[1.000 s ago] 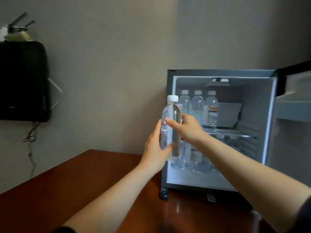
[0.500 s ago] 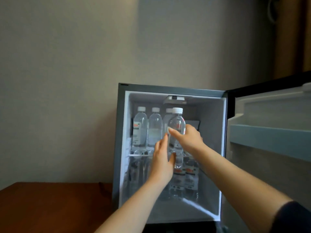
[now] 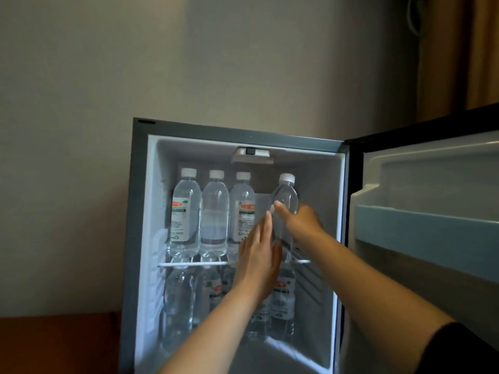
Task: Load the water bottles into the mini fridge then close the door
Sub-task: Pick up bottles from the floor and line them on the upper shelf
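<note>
The mini fridge (image 3: 140,211) stands open, its door (image 3: 432,238) swung out to the right. My right hand (image 3: 302,222) grips a clear water bottle (image 3: 286,195) with a white cap, upright over the right part of the upper wire shelf (image 3: 189,264). My left hand (image 3: 259,263) reaches in with straight fingers lying against the bottle's lower left side. Three capped bottles (image 3: 214,214) stand in a row on the left of that shelf. Several more bottles (image 3: 181,303) stand on the fridge floor below.
A reddish-brown wooden table top (image 3: 54,344) shows at lower left beside the fridge. A plain wall rises behind. The door's inner racks (image 3: 426,225) jut toward me on the right. A brown curtain (image 3: 480,49) hangs at the upper right.
Both hands carried the bottle from outside the fridge's left edge into the cabinet and rightward, to the right of the three shelf bottles. The camera view swung right and closer.
</note>
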